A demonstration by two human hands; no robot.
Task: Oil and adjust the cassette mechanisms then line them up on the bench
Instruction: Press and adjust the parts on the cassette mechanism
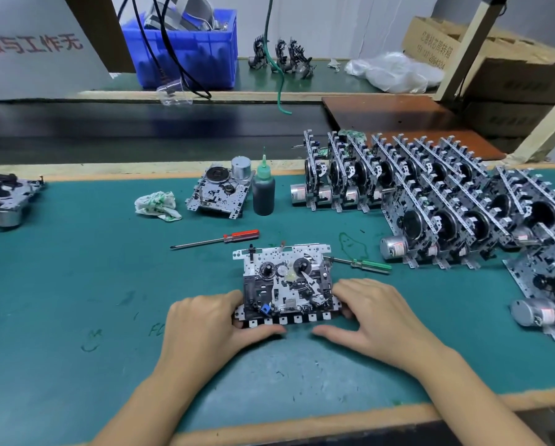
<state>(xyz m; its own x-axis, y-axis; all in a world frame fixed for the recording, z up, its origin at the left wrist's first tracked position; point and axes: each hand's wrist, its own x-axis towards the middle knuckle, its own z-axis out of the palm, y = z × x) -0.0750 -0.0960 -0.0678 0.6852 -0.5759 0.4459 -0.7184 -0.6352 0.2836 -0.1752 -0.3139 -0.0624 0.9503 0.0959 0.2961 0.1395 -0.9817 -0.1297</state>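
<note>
Cassette mechanism (pixel 284 283) lies flat on the green bench (pixel 76 284), near its front edge and about midway across, with both hands at its near corners. At the far left edge of the bench sits another mechanism (pixel 7 197), partly cut off. Behind it, a white sign (pixel 31 43) carries red Chinese characters, only partly in view. Further right on the rear shelf stands a blue plastic bin (pixel 186 49) holding grey parts that are too blurred to tell apart; black cables (pixel 173 59) hang across its front. On the bench lies a crumpled white-and-green rag (pixel 157 205), then a red-handled screwdriver (pixel 218 239). The left hand (pixel 205 326) has its grip on the mechanism's near left corner, thumb along the front edge. Behind it rests a single mechanism (pixel 219 193), and just beside that stands a dark oil bottle (pixel 263 191) with a green nozzle. The right hand (pixel 371 312) holds the near right corner the same way. A green-handled screwdriver (pixel 363 263) lies just beside the mechanism's right side. Rows of upright mechanisms (pixel 430 194) fill the right of the bench. A cardboard box (pixel 462 46) at the rear right bears printed characters too small to read.
</note>
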